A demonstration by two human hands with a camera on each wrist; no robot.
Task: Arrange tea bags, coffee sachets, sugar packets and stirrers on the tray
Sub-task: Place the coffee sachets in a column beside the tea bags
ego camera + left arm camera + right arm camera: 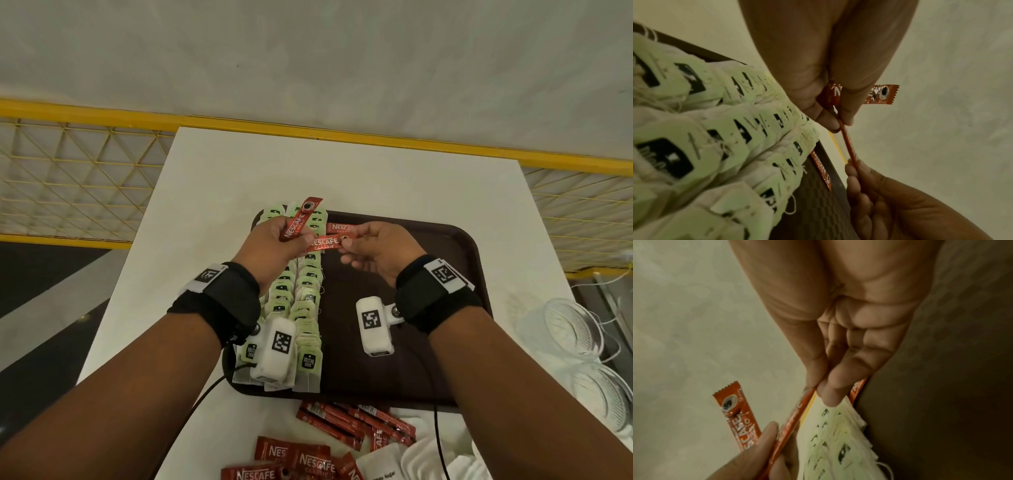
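Over the far left part of the tray (472, 260) I see both hands raised above the tea bags (301, 301); left hand (270, 246) holds one sachet (301, 219) upright and tilted, its far end poking out past the fingers; its grip is curled round that sachet, and its thumb and fingertips also pinch the near end of a second sachet (323, 243); right hand (373, 250) pinches the other end of that second sachet between thumb and forefinger, remaining fingers loosely curled below; the second sachet spans level between the two hands, clear of the tray; a third sachet (339, 228) lies flat on the tray just beyond it, beside the tea bags; tea bags stand in overlapping rows along the tray's left side, green tags up; tray sits on the white surface (219, 178); on the surface nearer me, off the tray, a loose heap of sachets (342, 435) and white sugar packets (387, 466); glass bowls (575, 329) to the right of the tray. Left wrist view shows the shared sachet edge-on, taut between the fingers (830, 120) of both hands. I cannot make out stirrers.
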